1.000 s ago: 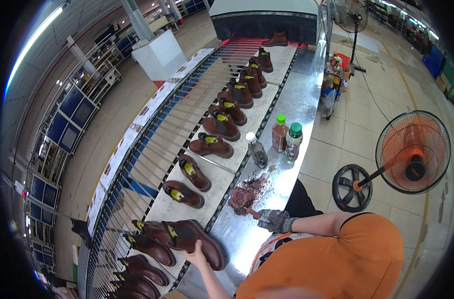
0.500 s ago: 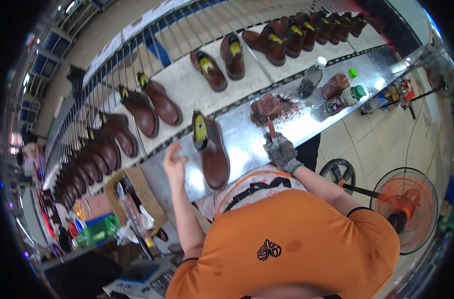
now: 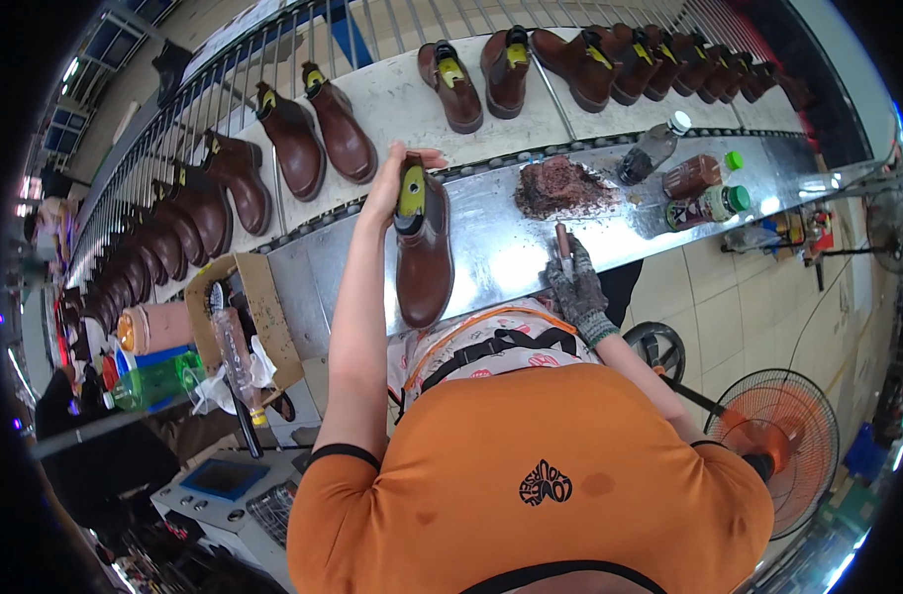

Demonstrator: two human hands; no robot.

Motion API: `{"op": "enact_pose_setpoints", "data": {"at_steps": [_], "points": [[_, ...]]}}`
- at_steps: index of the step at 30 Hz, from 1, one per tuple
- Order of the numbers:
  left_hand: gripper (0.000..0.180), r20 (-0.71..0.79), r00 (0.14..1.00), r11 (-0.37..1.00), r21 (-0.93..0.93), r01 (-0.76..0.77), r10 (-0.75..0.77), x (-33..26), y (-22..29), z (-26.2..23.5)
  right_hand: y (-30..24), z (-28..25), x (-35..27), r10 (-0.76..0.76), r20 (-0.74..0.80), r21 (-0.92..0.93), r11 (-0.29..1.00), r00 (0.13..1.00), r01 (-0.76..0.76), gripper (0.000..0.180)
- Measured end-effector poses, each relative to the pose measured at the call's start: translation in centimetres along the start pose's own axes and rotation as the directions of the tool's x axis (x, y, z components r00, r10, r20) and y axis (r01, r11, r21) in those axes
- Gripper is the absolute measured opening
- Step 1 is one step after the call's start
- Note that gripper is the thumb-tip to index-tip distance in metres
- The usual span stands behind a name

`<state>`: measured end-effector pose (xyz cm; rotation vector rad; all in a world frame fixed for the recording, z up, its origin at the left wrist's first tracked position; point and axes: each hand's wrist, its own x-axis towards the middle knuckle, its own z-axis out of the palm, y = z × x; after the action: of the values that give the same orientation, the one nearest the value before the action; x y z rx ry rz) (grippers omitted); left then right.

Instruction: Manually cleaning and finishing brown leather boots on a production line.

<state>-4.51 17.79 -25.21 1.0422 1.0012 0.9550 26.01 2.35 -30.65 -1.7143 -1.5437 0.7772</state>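
Note:
A brown ankle boot [image 3: 424, 282] with a yellow lining stands on the metal worktop in front of me, toe toward my body. My bare left hand [image 3: 392, 186] is at the top of its shaft, with the palm along the left side and the fingers reaching across behind the opening. The thumb is hard to see. In a stained grey glove, my right hand [image 3: 578, 295] is closed around a narrow tool with a brown end [image 3: 563, 241], its kind unclear. Just beyond that tool lies a crumbly reddish-brown heap [image 3: 560, 186] on the metal.
Several brown boots [image 3: 341, 134] line the pale conveyor [image 3: 397, 94] behind the worktop [image 3: 491, 223]. Three bottles, one a dark-filled bottle [image 3: 652, 150], are at the right. A cardboard box [image 3: 273, 322] with bottles sits left; a fan [image 3: 778, 445] stands right.
My left hand has moved up and right onto the boot's shaft. The right hand's tool has drawn back from the heap. The whole view has shifted slightly.

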Motion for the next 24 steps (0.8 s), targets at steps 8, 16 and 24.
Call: {"op": "enact_pose_setpoints", "data": {"at_steps": [8, 16, 24], "points": [[0.079, 0.023, 0.996, 0.994, 0.074, 0.082, -0.084, 1.9, -1.2, -1.3, -4.5, -1.4, 0.2, 0.245, 0.199, 0.567, 0.761, 0.949, -0.315, 0.055], [0.072, 0.189, 0.836, 0.856, -0.175, -0.487, 0.515, -6.1, 4.7, 0.4, -7.2, -3.3, -0.1, 0.191, 0.102, 0.44, 0.871, 0.976, -0.216, 0.046], [0.061, 0.271, 0.755, 0.8, -0.127, -0.586, 0.597, -9.6, 6.0, 1.9, -5.9, -4.4, 1.2, 0.183, 0.36, 0.669, 0.633, 0.915, -0.39, 0.025]]}}
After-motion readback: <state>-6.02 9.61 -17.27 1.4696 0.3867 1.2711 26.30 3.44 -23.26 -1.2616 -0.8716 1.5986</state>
